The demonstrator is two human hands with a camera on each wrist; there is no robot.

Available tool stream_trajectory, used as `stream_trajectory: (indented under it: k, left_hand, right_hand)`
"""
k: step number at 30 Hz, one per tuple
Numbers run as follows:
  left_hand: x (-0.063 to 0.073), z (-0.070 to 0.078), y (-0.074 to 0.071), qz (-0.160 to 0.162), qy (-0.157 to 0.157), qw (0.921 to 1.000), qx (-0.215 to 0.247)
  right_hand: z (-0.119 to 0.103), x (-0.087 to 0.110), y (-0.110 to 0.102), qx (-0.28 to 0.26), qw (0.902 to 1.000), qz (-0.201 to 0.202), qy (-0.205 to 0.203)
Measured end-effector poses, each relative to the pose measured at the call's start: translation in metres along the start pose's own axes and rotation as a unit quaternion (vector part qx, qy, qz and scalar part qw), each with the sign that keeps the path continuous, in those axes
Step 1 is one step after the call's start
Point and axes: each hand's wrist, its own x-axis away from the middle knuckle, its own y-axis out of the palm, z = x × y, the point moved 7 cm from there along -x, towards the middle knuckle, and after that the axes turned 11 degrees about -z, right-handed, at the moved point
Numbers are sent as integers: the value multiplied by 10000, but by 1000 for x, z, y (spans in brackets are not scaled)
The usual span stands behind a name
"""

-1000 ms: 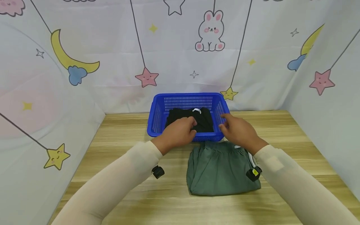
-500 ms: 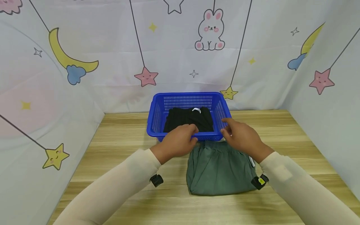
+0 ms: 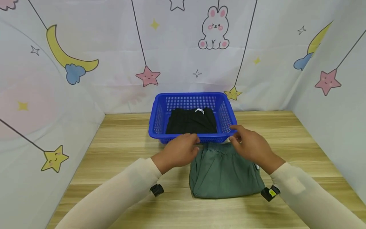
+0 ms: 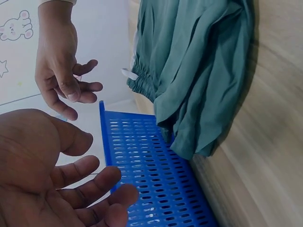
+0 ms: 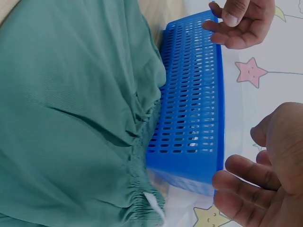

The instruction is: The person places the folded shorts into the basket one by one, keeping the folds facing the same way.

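Observation:
Folded green shorts (image 3: 226, 175) with a gathered waistband and a white drawstring lie on the table, their waist end against the front of a blue plastic basket (image 3: 154, 124). Inside the basket lies a folded black garment (image 3: 191, 122) with a white drawstring. My left hand (image 3: 178, 151) hovers at the basket's front rim, left of the shorts' waistband, fingers loosely bent and holding nothing. Above the waistband's right end, near the basket's front right corner, hangs my right hand (image 3: 253, 146), likewise holding nothing. Both wrist views show relaxed, spread fingers apart from the cloth.
The wood-grain table (image 3: 120, 136) runs back to a white printed curtain (image 3: 174, 41) just behind the basket. More curtain (image 3: 340, 127) closes in the right side, and the left side likewise. A small black device hangs under each wrist.
Both hands have drawn back from over the basket toward the person, the right one also moving slightly right. The shorts, basket and black garment have stayed in place.

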Motion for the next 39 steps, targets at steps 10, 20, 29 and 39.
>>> stream_trajectory:
  k: [10, 20, 29, 39]
  left_hand:
    - [-2, -10, 17, -204, -433, 9988, 52]
    - [-3, -14, 34, -326, -682, 9971, 19]
    - [-5, -19, 50, -674, -1028, 9924, -50]
    - [-3, -22, 60, -941, -1206, 9882, -56]
  right_hand:
    - [11, 13, 7, -179, 9998, 61, 71]
    - [22, 20, 19, -434, 9985, 41, 333]
    - [35, 29, 25, -431, 9984, 130, 348]
    - [57, 37, 34, -557, 9945, 4, 886]
